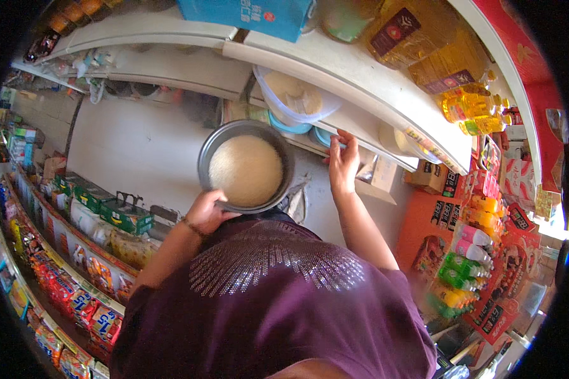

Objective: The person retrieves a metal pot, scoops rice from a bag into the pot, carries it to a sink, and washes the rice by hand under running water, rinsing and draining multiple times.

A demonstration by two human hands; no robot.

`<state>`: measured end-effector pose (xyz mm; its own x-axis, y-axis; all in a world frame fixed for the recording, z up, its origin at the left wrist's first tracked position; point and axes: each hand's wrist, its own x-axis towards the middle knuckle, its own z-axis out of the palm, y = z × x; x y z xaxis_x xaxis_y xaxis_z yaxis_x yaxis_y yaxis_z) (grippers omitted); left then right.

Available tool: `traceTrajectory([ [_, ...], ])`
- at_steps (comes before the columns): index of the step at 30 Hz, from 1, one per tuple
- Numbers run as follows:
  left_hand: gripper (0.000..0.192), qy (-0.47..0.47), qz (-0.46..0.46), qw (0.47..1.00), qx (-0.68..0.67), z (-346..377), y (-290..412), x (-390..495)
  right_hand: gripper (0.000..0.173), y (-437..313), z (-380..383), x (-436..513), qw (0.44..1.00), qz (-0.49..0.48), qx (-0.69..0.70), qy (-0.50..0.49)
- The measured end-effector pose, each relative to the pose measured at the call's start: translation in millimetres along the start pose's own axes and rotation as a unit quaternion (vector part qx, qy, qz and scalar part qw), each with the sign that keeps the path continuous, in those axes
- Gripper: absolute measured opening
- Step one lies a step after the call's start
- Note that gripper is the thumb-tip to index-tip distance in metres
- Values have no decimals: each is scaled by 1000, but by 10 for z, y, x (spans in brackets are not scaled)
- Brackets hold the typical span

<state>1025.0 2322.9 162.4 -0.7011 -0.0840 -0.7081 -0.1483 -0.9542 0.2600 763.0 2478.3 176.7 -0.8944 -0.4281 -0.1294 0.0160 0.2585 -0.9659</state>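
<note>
My left hand (206,211) grips the near rim of a dark grey metal pot (287,166), which looks like the inner pot of a rice cooker. Pale grains that look like rice (246,170) fill its bottom. My right hand (345,163) is raised in front of the lower shelf with its fingers apart and slightly curled, and I see nothing in it. Close beyond it lies a blue-rimmed container (320,135). On the shelf a translucent plastic tub (270,97) holds pale grain, partly hidden by the shelf above.
Large bottles of cooking oil (408,38) and a blue carton (246,19) stand on the upper shelf (360,80). A cardboard box (384,175) sits below at right. Drink bottles (464,270) line the far right. Packaged goods fill the left shelves (118,265), across the grey floor (123,147).
</note>
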Motion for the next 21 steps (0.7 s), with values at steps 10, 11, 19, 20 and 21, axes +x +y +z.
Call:
traceTrajectory([
  [10,56,64,45,994,70,-619,891,-405,38,952,888,1201,931,214,242,168],
  [11,57,71,41,993,85,-636,971,-398,39,971,804,1333,938,215,193,189],
  [19,46,-5,33,995,96,-460,1413,-60,26,1089,321,2001,914,221,300,159],
  [20,44,33,27,992,120,-400,1451,-14,25,1086,345,1948,907,207,335,151],
  [21,43,9,17,994,112,-334,1484,27,27,1095,402,1857,910,197,322,172],
])
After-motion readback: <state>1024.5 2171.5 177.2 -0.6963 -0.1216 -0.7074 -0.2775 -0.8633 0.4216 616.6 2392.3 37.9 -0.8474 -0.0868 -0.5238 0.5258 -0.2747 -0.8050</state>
